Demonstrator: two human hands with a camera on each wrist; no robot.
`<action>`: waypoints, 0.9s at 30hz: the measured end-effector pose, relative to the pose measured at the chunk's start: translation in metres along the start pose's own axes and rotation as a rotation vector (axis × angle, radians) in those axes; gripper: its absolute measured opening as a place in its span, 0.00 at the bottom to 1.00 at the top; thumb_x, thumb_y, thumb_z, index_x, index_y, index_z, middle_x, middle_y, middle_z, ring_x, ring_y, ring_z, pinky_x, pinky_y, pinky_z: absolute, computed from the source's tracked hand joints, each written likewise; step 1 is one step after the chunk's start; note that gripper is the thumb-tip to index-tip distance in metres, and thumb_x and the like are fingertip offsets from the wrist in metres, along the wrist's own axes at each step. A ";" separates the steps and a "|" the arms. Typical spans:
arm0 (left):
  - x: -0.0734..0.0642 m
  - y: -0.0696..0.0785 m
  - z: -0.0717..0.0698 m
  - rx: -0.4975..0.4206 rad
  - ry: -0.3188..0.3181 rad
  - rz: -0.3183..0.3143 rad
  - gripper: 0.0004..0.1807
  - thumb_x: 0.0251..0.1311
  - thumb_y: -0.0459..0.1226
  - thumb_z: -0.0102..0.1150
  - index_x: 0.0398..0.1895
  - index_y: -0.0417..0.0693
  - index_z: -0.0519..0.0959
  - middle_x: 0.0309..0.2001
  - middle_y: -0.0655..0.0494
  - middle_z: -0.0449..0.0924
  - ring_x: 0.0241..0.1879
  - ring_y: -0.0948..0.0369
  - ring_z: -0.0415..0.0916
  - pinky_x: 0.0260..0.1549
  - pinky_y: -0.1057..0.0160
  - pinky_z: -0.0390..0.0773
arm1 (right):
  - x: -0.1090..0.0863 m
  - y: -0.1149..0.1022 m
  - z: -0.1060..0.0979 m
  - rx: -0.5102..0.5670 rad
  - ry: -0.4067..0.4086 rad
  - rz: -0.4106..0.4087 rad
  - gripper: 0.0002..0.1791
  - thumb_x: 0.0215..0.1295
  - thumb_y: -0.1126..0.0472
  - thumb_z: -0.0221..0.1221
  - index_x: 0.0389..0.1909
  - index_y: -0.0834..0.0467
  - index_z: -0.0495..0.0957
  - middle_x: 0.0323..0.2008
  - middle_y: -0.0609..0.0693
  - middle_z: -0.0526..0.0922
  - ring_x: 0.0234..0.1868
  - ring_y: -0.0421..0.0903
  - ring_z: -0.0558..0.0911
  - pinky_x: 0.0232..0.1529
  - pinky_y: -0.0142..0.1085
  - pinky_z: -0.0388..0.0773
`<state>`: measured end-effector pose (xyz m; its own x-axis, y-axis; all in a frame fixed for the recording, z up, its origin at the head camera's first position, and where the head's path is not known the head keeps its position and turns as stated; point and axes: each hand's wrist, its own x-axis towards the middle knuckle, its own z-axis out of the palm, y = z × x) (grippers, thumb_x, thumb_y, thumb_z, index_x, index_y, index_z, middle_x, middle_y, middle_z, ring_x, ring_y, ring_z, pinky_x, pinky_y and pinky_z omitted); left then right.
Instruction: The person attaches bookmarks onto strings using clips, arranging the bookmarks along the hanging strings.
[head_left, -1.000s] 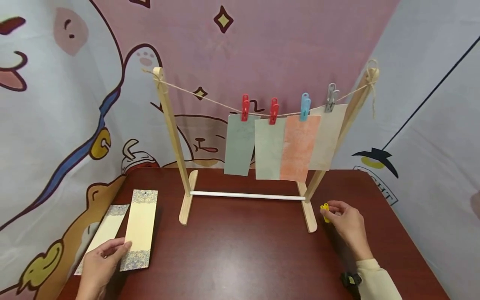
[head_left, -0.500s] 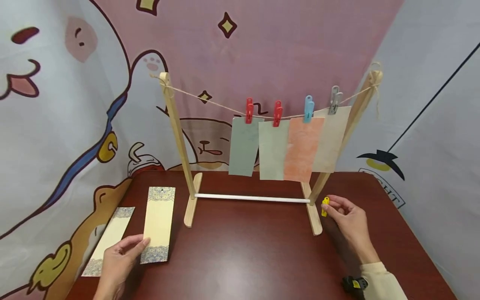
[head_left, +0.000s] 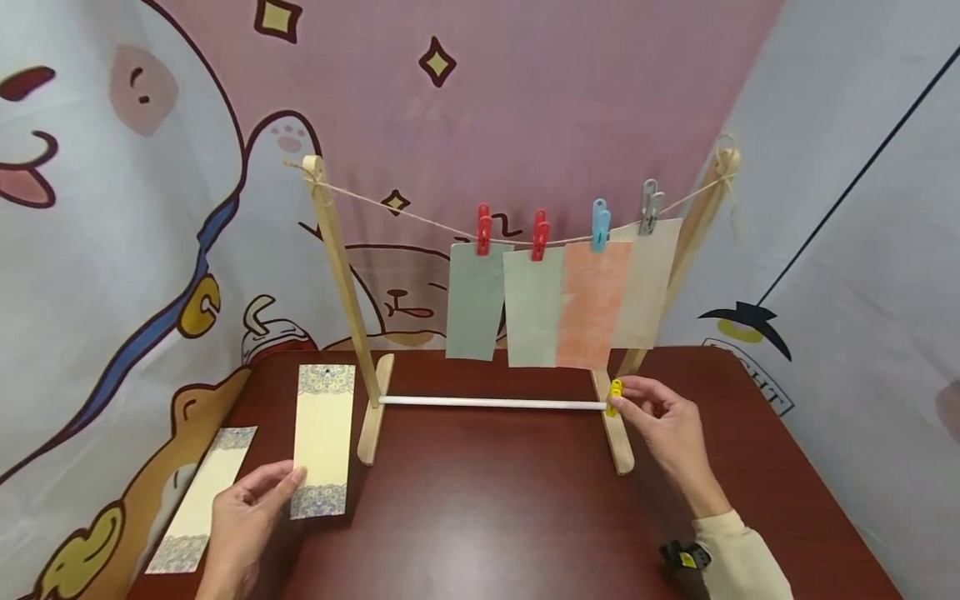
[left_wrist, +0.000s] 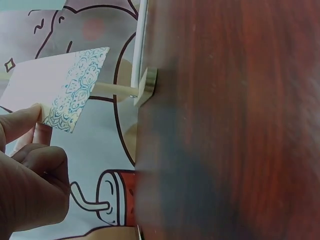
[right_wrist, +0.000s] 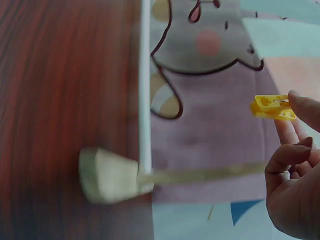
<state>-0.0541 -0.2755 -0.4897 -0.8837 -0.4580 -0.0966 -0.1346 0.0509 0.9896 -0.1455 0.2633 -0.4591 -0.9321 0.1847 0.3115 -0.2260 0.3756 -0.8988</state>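
Note:
My left hand [head_left: 251, 517] pinches a cream bookmark-like card [head_left: 322, 437] by its lower left edge; both its ends carry a blue lace pattern, and a small hole shows at the top. In the left wrist view thumb and fingers grip the card [left_wrist: 75, 90] near its patterned end, above the table. My right hand [head_left: 671, 433] holds a yellow clothespin [head_left: 615, 398] between thumb and fingertips, in front of the rack's right foot. The right wrist view shows that clothespin [right_wrist: 272, 107] sticking out past the thumb. A second, similar card [head_left: 202, 500] lies at the table's left edge.
A wooden rack with a white crossbar [head_left: 491, 403] holds a twine line [head_left: 405, 212]. Red, blue and grey clothespins hang several paper sheets, among them an orange one [head_left: 592, 304], along its middle and right. A printed cloth backdrop [head_left: 555, 108] stands behind the table [head_left: 465, 517].
My left hand has lifted the card off the other one and carried it right, toward the rack. My right hand has moved left and slightly up with the yellow clothespin.

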 end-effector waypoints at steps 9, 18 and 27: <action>0.000 0.016 0.022 -0.038 -0.015 0.052 0.13 0.66 0.35 0.79 0.48 0.34 0.90 0.34 0.59 0.91 0.33 0.67 0.82 0.30 0.67 0.79 | 0.002 -0.036 0.028 0.194 -0.016 -0.027 0.14 0.69 0.66 0.74 0.54 0.64 0.87 0.29 0.51 0.78 0.28 0.43 0.71 0.25 0.31 0.66; 0.002 0.031 0.042 -0.116 -0.004 0.127 0.13 0.66 0.33 0.78 0.48 0.31 0.89 0.35 0.55 0.92 0.35 0.64 0.84 0.34 0.69 0.79 | 0.015 -0.074 0.065 0.411 -0.036 -0.083 0.15 0.70 0.68 0.73 0.55 0.64 0.87 0.33 0.52 0.83 0.24 0.41 0.67 0.23 0.29 0.63; 0.011 0.044 0.064 -0.119 -0.063 0.234 0.11 0.67 0.30 0.76 0.47 0.30 0.89 0.36 0.55 0.91 0.37 0.63 0.83 0.33 0.68 0.77 | 0.019 -0.114 0.087 0.524 -0.088 -0.126 0.16 0.71 0.70 0.71 0.58 0.65 0.86 0.41 0.53 0.88 0.23 0.40 0.68 0.22 0.28 0.62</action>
<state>-0.0982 -0.2217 -0.4539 -0.9111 -0.3900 0.1331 0.1264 0.0428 0.9911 -0.1620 0.1448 -0.3775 -0.9037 0.0828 0.4200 -0.4274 -0.1175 -0.8964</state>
